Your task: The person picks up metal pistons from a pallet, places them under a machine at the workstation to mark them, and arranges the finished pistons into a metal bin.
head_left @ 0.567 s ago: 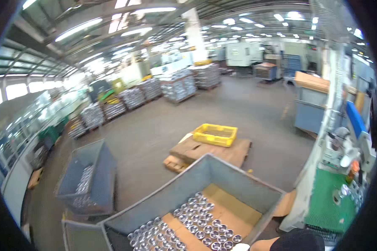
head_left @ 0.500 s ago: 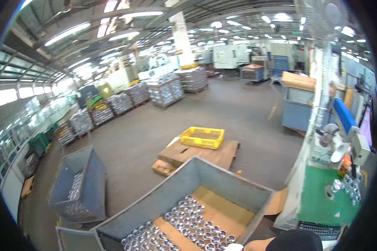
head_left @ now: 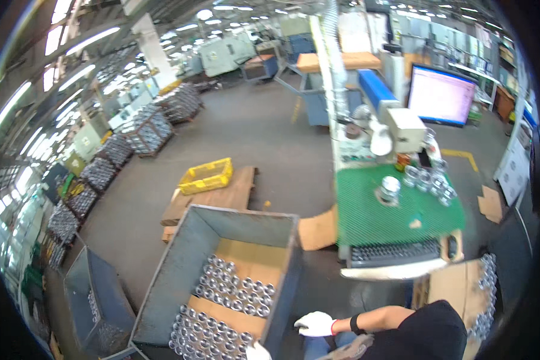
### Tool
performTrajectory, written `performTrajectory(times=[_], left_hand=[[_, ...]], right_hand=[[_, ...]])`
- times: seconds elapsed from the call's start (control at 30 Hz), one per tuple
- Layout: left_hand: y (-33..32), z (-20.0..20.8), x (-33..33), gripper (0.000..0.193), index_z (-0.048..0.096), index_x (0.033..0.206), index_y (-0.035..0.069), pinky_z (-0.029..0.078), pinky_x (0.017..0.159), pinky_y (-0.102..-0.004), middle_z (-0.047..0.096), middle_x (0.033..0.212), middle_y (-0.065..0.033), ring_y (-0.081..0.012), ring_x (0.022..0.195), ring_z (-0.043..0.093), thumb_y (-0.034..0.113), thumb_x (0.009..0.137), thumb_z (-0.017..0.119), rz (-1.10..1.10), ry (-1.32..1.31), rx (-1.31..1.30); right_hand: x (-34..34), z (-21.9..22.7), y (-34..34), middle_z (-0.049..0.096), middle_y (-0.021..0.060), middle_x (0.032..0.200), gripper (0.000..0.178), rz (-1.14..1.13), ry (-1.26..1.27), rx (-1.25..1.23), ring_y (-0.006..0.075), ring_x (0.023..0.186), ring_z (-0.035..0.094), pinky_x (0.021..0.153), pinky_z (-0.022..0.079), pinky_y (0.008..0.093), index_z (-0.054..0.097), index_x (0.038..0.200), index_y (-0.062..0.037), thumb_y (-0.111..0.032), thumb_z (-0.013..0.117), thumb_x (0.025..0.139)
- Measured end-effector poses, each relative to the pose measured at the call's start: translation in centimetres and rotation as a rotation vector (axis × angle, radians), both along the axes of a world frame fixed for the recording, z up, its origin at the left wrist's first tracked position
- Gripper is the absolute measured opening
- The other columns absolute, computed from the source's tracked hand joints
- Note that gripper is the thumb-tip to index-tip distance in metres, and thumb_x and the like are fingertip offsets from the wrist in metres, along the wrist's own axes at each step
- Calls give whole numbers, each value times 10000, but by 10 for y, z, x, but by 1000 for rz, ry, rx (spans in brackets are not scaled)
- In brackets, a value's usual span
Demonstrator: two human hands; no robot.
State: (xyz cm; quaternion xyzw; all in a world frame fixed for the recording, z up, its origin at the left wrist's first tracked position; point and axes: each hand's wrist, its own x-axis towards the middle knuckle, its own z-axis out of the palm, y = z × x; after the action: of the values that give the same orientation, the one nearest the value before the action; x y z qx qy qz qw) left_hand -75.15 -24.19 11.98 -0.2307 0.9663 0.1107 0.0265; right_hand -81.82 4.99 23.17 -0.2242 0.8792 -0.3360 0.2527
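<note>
My right hand (head_left: 315,324), in a white glove with a dark band on the wrist, hangs over my lap beside a grey metal bin (head_left: 287,264). Its fingers look loosely stretched out, with nothing visible in them. Only a bit of my left hand (head_left: 258,352), also white-gloved, shows at the lower edge by the bin's near right side; its fingers are cut off from view. Inside the bin, rows of shiny round metal parts (head_left: 213,336) stand on cardboard (head_left: 246,321).
On the right, a green-matted bench (head_left: 372,219) carries a keyboard (head_left: 396,253), a metal part (head_left: 390,187), more metal parts (head_left: 429,183) and a machine with a blue arm (head_left: 378,90). A monitor (head_left: 441,96) stands behind. A yellow crate (head_left: 205,176) rests on a pallet beyond the bin.
My view has swung right and down, so the bench, monitor and bin sit further left. My right forearm and gloved hand now show much more fully, beside the bin.
</note>
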Motion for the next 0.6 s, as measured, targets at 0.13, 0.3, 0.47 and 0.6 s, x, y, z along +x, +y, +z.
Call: performTrajectory(times=[0.13, 0.3, 0.47, 0.6], left_hand=[[113, 92, -24, 488, 615, 1293, -14, 463, 1034, -448, 656, 1260, -192, -322, 1157, 622, 357, 978, 584, -18, 396, 855], [210, 182, -15, 478, 629, 1295, 58, 443, 1062, -481, 628, 1319, -142, -324, 1227, 579, 416, 986, 560, 263, -336, 2249], [246, 233, 1, 416, 644, 1282, 98, 426, 1081, -489, 638, 1325, -93, -293, 1252, 568, 391, 1020, 507, 253, -630, 2321], [257, 248, 13, 400, 614, 1317, 97, 416, 1105, -506, 631, 1341, -90, -286, 1273, 557, 356, 1032, 506, 227, -641, 2299]], right_hand=[[57, -8, 54, 621, 192, 1353, 690, -473, -259, -241, 335, 1268, 583, 1086, 432, 404, 563, 1388, -41, -568, 536, 944], [80, 32, 77, 672, 46, 1127, 470, -789, -605, -1101, 139, 1019, 618, 917, 490, 313, 615, 1282, -75, -437, 623, 982], [103, 75, 103, 682, 9, 876, 359, -993, -377, -1112, 94, 749, 622, 676, 508, 258, 692, 1042, -64, -405, 581, 1021], [116, 75, 101, 685, 9, 827, 348, -1148, -389, -1270, 111, 670, 626, 595, 511, 269, 671, 957, -88, -381, 513, 1059]])
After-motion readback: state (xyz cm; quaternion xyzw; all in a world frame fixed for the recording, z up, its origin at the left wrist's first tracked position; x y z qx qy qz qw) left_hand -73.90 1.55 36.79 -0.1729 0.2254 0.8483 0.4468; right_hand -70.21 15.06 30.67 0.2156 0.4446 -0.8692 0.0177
